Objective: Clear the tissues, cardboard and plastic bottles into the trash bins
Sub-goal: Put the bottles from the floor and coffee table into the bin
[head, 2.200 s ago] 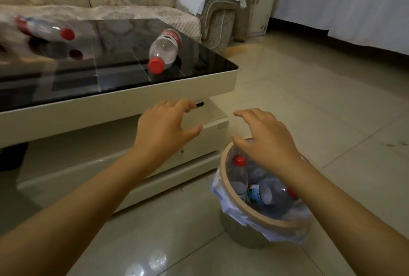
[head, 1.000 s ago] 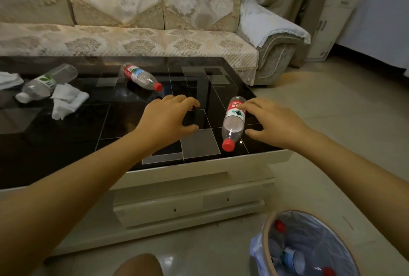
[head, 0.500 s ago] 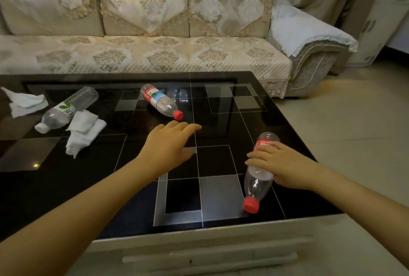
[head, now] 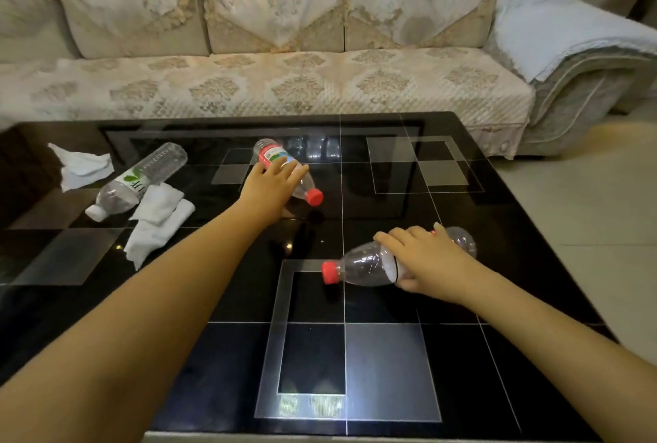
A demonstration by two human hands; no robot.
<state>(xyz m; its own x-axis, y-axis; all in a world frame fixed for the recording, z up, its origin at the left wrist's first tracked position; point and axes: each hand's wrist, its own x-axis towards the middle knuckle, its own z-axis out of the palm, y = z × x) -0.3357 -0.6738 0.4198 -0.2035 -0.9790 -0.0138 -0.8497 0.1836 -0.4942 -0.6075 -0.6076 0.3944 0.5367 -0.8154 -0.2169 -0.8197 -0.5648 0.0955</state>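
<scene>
Plastic bottles (head: 369, 265) (head: 284, 172) getting grabbed, left hand (head: 271, 186) and right hand (head: 426, 261) each curling round one, for binning.

Single head-worn view, forward and down over the coffee table (head: 533, 265), close.

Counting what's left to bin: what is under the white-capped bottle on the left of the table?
The white-capped bottle lies on the black glass table; its lower side overlaps a crumpled white tissue. How far that tissue runs beneath it is hidden.
</scene>
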